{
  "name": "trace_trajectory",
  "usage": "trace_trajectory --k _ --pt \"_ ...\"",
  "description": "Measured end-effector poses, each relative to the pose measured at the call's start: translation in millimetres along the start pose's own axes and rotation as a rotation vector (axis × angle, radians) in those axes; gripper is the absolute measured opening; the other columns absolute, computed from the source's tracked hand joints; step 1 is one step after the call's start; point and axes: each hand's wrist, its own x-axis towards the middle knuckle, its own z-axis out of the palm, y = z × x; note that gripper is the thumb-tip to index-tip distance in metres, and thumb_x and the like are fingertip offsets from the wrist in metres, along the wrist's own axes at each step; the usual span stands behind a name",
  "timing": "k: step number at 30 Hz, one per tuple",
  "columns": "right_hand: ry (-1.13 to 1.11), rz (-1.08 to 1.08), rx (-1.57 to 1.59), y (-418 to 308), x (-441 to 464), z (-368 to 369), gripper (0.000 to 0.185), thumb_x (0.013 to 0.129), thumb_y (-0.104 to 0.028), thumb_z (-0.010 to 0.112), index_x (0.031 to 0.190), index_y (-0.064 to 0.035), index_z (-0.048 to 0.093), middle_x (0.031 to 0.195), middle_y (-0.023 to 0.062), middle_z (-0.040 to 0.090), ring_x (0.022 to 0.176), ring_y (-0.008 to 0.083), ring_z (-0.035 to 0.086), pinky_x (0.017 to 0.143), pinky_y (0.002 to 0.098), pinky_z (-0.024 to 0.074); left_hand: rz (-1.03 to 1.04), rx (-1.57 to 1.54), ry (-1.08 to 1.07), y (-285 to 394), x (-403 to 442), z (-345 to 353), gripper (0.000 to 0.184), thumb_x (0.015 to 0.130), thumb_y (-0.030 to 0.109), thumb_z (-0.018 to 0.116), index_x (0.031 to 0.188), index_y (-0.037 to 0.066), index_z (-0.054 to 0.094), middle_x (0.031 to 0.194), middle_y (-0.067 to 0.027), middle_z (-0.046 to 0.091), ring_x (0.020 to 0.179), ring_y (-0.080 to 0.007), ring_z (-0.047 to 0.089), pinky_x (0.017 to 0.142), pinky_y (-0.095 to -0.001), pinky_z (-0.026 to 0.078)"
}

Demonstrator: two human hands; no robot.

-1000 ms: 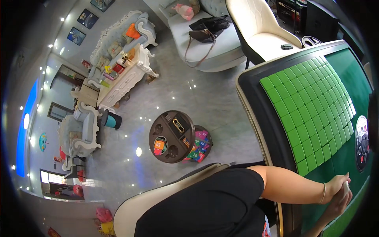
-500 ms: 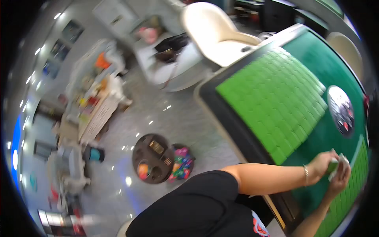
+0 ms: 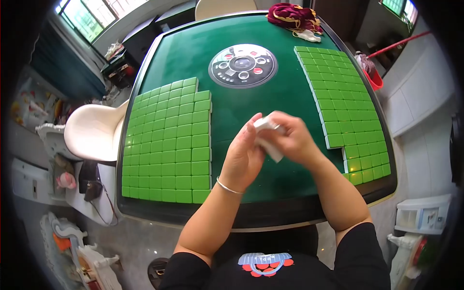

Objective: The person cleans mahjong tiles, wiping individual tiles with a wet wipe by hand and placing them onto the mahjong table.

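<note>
Above the green felt of the table, my two hands meet. My left hand [image 3: 241,157], with a bracelet at the wrist, is closed; a green-backed mahjong tile showed in it earlier, but cloth and fingers mostly hide it now. My right hand [image 3: 295,137] is slightly blurred and pinches a white cloth [image 3: 274,151] against the left fingers. To the left lies a large block of mahjong tiles [image 3: 166,140], green backs up, in tight rows. Another such block [image 3: 338,101] lies at the right, with a notch in its near inner corner.
A round control panel [image 3: 243,66] sits mid-table. At the far right edge lies a maroon cloth bag [image 3: 292,18] with gold trim. A cream chair [image 3: 94,131] stands at the left side; a red bucket [image 3: 374,79] is beyond the right edge.
My view has swung from the room at the left to face the table squarely. Both hands stay together, and the green tile back seen between them is now hidden.
</note>
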Motion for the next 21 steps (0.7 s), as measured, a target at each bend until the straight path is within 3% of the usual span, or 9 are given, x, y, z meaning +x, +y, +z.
trace_trajectory --k 1,4,5,9,12,14,17,19,21 --pt "0.005 -0.124 -0.039 7.0 -0.9 7.2 0.018 0.083 -0.009 0.071 0.099 -0.0021 0.066 0.093 0.0109 0.066 0.080 0.0254 0.065 0.072 0.0336 0.0519 0.009 0.014 -0.006 -1.5 -0.3 0.1 0.049 0.099 0.025 0.057 0.137 -0.001 0.042 0.135 -0.0106 0.048 0.128 -0.0212 0.044 0.110 -0.0378 0.036" --pt "0.214 -0.201 -0.209 0.7 -1.1 5.6 0.023 0.085 -0.008 0.068 0.106 -0.0019 0.064 0.098 0.0125 0.067 0.085 0.0272 0.067 0.076 0.0362 0.0527 0.060 0.162 -0.063 0.8 -0.9 9.1 0.052 0.096 0.026 0.061 0.137 0.000 0.042 0.134 -0.0107 0.050 0.127 -0.0207 0.046 0.110 -0.0393 0.035" --pt "0.268 -0.274 -0.248 8.6 3.7 0.0 0.025 0.086 -0.006 0.066 0.111 -0.0023 0.063 0.101 0.0148 0.067 0.089 0.0297 0.067 0.077 0.0363 0.0532 0.076 0.204 -0.050 -2.8 1.0 7.0 0.052 0.094 0.017 0.064 0.137 0.000 0.041 0.131 -0.0123 0.053 0.122 -0.0215 0.051 0.107 -0.0398 0.038" --pt "0.376 -0.160 0.067 -3.3 6.1 -14.9 0.022 0.083 -0.003 0.065 0.105 -0.0044 0.064 0.098 0.0147 0.066 0.084 0.0291 0.066 0.072 0.0345 0.0543 0.231 0.521 0.027 -3.9 -2.6 17.7 0.047 0.089 -0.002 0.062 0.132 -0.001 0.042 0.133 -0.0165 0.054 0.118 -0.0238 0.056 0.100 -0.0376 0.047" --pt "0.277 -0.518 -0.207 -6.7 1.1 -9.3 0.019 0.079 -0.001 0.066 0.097 -0.0067 0.066 0.091 0.0116 0.064 0.079 0.0273 0.065 0.068 0.0338 0.0539 0.291 0.838 0.129 -3.3 -0.4 4.8 0.044 0.088 -0.003 0.062 0.128 -0.002 0.044 0.136 -0.0186 0.053 0.118 -0.0225 0.057 0.101 -0.0364 0.047" --pt "0.171 -0.724 -0.373 -7.2 -3.5 13.0 0.016 0.074 -0.003 0.069 0.088 -0.0100 0.065 0.085 0.0065 0.060 0.081 0.0280 0.062 0.071 0.0381 0.0520 0.496 1.005 0.078 -6.3 1.5 6.6 0.042 0.086 -0.006 0.062 0.125 -0.002 0.047 0.137 -0.0205 0.053 0.116 -0.0222 0.059 0.100 -0.0337 0.048" --pt "0.217 -0.635 -0.444 -10.5 -8.0 18.5 0.015 0.075 -0.006 0.070 0.087 -0.0106 0.064 0.084 0.0060 0.060 0.081 0.0277 0.061 0.070 0.0397 0.0507 0.698 1.200 0.034 -4.8 -2.1 6.6 0.045 0.083 -0.010 0.060 0.125 -0.001 0.048 0.137 -0.0220 0.054 0.116 -0.0249 0.061 0.097 -0.0328 0.049" --pt "0.243 -0.592 -0.437 -10.1 -5.3 10.7 0.015 0.075 -0.007 0.070 0.088 -0.0091 0.064 0.083 0.0073 0.060 0.079 0.0288 0.061 0.067 0.0392 0.0500 0.716 1.227 0.041 -7.2 -1.0 2.8 0.043 0.083 -0.010 0.059 0.123 -0.001 0.048 0.137 -0.0221 0.054 0.115 -0.0258 0.062 0.096 -0.0330 0.050" --pt "0.320 -0.403 -0.392 -1.0 0.7 -2.5 0.013 0.077 -0.008 0.071 0.088 -0.0070 0.064 0.083 0.0089 0.059 0.077 0.0298 0.061 0.065 0.0379 0.0494 0.699 1.265 0.036 -7.7 -1.8 6.0 0.038 0.086 -0.008 0.058 0.122 0.000 0.048 0.139 -0.0237 0.051 0.121 -0.0265 0.058 0.099 -0.0331 0.048"
